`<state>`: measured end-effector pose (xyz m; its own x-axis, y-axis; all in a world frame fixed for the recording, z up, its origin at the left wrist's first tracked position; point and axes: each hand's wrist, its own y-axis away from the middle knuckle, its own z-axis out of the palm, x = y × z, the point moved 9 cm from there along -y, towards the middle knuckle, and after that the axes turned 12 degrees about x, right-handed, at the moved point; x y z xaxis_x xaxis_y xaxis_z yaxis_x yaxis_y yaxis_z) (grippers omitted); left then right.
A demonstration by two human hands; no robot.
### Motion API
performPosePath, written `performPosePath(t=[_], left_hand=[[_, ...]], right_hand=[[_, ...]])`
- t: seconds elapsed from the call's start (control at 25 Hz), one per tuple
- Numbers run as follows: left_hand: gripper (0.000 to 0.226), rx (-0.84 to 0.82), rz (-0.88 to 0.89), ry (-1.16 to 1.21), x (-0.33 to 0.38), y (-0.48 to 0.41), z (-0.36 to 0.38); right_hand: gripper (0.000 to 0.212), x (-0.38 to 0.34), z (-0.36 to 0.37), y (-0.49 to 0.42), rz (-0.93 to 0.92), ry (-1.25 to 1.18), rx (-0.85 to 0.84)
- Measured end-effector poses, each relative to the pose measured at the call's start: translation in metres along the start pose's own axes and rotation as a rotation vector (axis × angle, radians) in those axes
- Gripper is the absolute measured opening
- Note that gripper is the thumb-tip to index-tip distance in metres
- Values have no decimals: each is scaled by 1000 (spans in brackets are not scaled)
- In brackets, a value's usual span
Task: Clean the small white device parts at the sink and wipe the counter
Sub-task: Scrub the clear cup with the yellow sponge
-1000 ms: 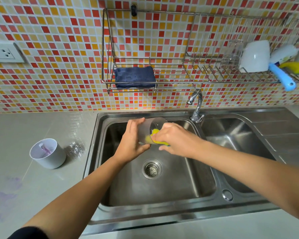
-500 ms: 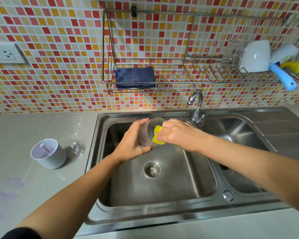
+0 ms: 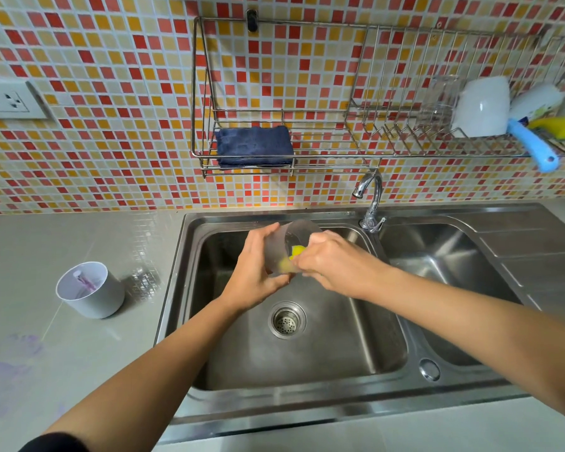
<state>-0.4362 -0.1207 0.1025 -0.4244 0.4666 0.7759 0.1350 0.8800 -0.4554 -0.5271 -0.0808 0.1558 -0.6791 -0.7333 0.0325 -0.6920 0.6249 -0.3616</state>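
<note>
While the left hand wraps its grip round a translucent cup, holding it tilted on its side in the middle of the frame above the larger basin of the sink, the right hand pinches a yellow sponge in a narrow grip, and the sponge's end sits inside the cup's open mouth. Both hands and the cup are in the air over the basin, above and slightly behind the round drain strainer. At centre left a small white cup stands upright on the grey counter, well apart from the hands and just outside the sink's rim, with a pale, purple-tinged piece inside it. Faint purple smears mark the counter at lower left. A chrome faucet rises at the back of the sink between its two basins, its spout curving towards the larger one. On the mosaic-tiled wall above hangs a wire rack; a folded dark blue cloth lies in its lower shelf, and at upper right of the frame it carries a clear glass, a white mug and a blue-handled brush. A wall socket sits at upper left.
</note>
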Motion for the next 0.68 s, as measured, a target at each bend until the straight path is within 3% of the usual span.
performPosePath(t=[0.12, 0.24, 0.32, 0.44, 0.52, 0.6, 0.68], left_hand=[[100, -134, -59, 101, -1, -1, 3], [104, -239, -30, 47, 2, 2, 8], [94, -187, -7, -5, 2, 5, 8], [91, -75, -70, -25, -7, 10, 3], [91, -31, -90, -30, -12, 11, -1], [90, -13, -96, -41, -11, 11, -3], [90, -42, -83, -40, -7, 11, 4]], right_hand=[[18, -2, -10, 4, -202, 203, 53], [17, -16, -11, 9, -348, 221, 81], [16, -17, -7, 7, -265, 177, 76], [23, -9, 11, 7, 57, -173, -34], [29, 1, 10, 8, 233, -318, -8], [33, 0, 6, 8, 222, -318, -2], [23, -14, 4, 5, 45, -214, -15]])
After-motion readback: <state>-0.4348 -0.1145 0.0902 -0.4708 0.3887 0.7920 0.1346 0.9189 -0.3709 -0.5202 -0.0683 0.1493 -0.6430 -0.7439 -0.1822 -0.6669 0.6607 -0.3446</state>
